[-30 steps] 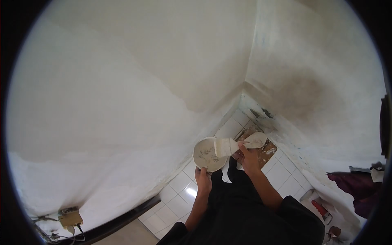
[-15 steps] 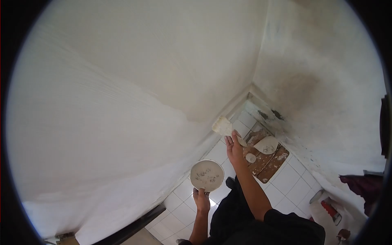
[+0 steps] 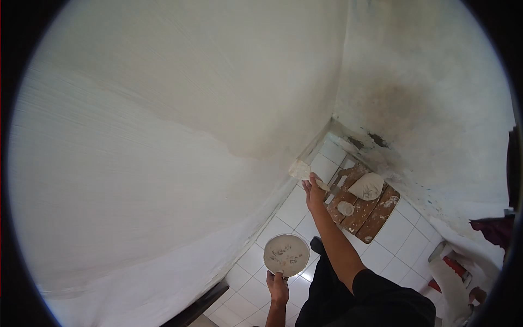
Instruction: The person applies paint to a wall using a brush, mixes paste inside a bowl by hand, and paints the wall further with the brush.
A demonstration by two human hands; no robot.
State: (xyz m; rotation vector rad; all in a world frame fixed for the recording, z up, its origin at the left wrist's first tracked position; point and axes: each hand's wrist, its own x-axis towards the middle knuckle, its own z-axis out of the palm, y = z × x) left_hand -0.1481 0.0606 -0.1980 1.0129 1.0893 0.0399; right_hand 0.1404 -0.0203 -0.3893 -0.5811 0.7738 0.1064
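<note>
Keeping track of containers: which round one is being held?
The larger bowl, gripped by the left hand; the small cup instead sits on the brown wooden surface.

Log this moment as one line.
left hand: holds round container by near rim | right hand: holds wide brush close to wall, contact unclear | wooden platform: bears small cup

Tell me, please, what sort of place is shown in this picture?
Probably a room corner being painted or plastered: the walls are patchy and stained, a white-spattered wooden platform sits over the floor tiles, and the right hand holds a broad, brush-like tool.
</note>
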